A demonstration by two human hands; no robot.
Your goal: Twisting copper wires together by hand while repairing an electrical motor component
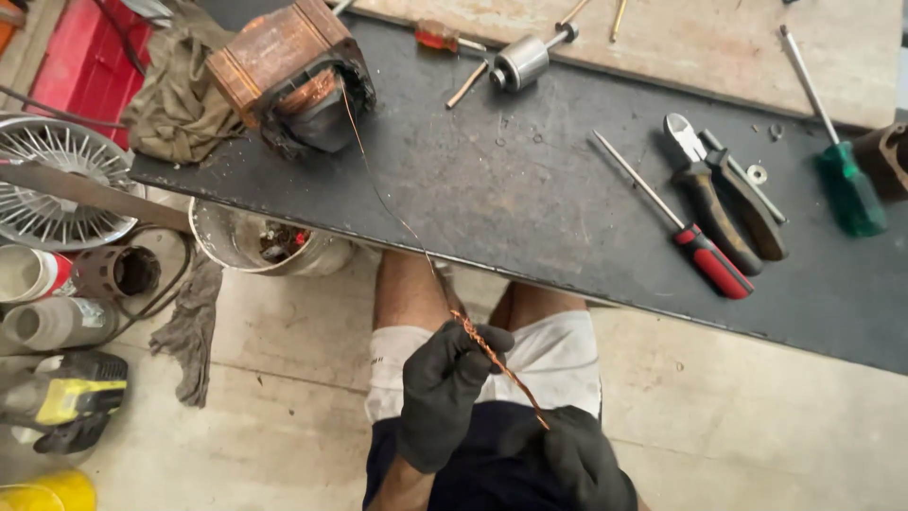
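Note:
Both my hands wear black gloves and sit low in front of my lap. My left hand pinches a twisted bundle of copper wire near its upper end. My right hand grips the same bundle at its lower end. A thin strand of the copper wire runs up from my left hand over the bench edge to a rusty motor stator with copper windings, standing at the back left of the dark workbench.
On the bench lie a red-handled screwdriver, cutting pliers, a green-handled screwdriver and a small metal rotor. A rag lies beside the stator. Below the bench stand a bucket, a fan guard and cans.

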